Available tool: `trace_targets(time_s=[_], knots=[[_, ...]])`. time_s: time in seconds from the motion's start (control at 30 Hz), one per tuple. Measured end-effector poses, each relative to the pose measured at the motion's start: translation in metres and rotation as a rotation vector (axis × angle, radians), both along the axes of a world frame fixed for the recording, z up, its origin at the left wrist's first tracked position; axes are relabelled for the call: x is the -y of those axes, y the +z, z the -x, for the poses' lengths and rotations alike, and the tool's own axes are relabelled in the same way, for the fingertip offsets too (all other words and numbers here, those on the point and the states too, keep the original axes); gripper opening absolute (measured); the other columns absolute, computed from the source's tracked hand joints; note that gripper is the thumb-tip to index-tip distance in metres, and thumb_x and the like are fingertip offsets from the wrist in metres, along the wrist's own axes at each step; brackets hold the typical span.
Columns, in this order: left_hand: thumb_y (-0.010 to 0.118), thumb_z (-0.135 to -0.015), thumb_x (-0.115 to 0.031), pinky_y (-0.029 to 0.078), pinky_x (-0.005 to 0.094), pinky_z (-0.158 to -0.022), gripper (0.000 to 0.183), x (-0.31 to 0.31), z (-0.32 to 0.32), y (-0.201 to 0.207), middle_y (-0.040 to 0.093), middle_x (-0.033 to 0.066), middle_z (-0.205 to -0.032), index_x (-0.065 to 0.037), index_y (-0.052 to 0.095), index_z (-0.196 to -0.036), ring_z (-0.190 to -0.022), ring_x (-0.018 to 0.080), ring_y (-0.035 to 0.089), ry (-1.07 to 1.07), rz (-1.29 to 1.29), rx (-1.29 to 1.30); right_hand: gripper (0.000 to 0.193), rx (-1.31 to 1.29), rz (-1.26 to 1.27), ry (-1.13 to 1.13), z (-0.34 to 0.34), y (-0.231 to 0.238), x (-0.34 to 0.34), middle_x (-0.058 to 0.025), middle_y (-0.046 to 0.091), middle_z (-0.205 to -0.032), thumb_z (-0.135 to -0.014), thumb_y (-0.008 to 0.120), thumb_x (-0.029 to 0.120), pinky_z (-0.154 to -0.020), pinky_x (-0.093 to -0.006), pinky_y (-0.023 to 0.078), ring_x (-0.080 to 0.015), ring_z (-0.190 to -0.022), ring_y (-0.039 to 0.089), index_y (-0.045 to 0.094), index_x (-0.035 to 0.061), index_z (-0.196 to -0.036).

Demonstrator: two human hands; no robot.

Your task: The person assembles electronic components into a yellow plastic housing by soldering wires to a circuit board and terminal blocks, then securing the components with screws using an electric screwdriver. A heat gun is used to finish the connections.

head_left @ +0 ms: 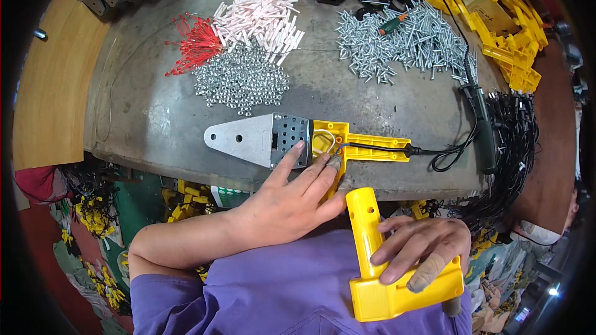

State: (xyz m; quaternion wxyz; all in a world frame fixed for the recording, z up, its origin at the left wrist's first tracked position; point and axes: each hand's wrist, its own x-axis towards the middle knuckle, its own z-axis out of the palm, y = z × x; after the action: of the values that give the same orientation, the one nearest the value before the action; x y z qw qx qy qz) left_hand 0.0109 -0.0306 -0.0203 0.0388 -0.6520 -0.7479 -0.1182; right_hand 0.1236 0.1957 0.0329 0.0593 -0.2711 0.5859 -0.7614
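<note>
A tapered grey metal plate with a perforated dark bracket lies at the table's near edge. It joins an open yellow plastic housing half, where a white loop of wire and a black cable lie. My left hand grips this half from the near side, one finger on the bracket and others pressed together over the wires. Off the table's edge, in front of the purple shirt, my right hand holds a second yellow housing half, its smooth outer side and holed handle showing.
Farther back lie piles of small nuts, red-tipped leads, white sleeves and screws, with a screwdriver on top. A corded green tool rests at right, beside bundled black cables and yellow housings.
</note>
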Motion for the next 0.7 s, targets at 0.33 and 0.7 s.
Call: trace_targets(time_s=[0.33, 0.7], knots=[[0.05, -0.082, -0.024, 0.036, 0.0573, -0.099, 0.022, -0.002, -0.001, -0.002, 0.057, 0.013, -0.106, -0.014, 0.056, -0.101, -0.112, 0.0271, 0.056, 0.002, -0.039, 0.042, 0.013, -0.149, -0.403, -0.518, 0.017, -0.037, 0.002, -0.0113, 0.066, -0.098, -0.085, 0.064, 0.017, -0.081, -0.04, 0.05, -0.0297, -0.092, 0.064, 0.058, 0.0085, -0.092], [0.05, -0.083, -0.025, 0.04, 0.0539, -0.097, 0.019, -0.006, 0.001, -0.002, 0.059, 0.0097, -0.102, -0.016, 0.055, -0.099, -0.109, 0.024, 0.058, 0.03, -0.063, -0.007, 0.024, 0.029, 0.055, -1.088, 0.018, -0.038, -0.026, -0.0082, 0.051, -0.083, -0.087, 0.054, 0.01, -0.068, -0.0323, 0.046, -0.0178, -0.074, 0.053, 0.049, 0.0033, -0.11]])
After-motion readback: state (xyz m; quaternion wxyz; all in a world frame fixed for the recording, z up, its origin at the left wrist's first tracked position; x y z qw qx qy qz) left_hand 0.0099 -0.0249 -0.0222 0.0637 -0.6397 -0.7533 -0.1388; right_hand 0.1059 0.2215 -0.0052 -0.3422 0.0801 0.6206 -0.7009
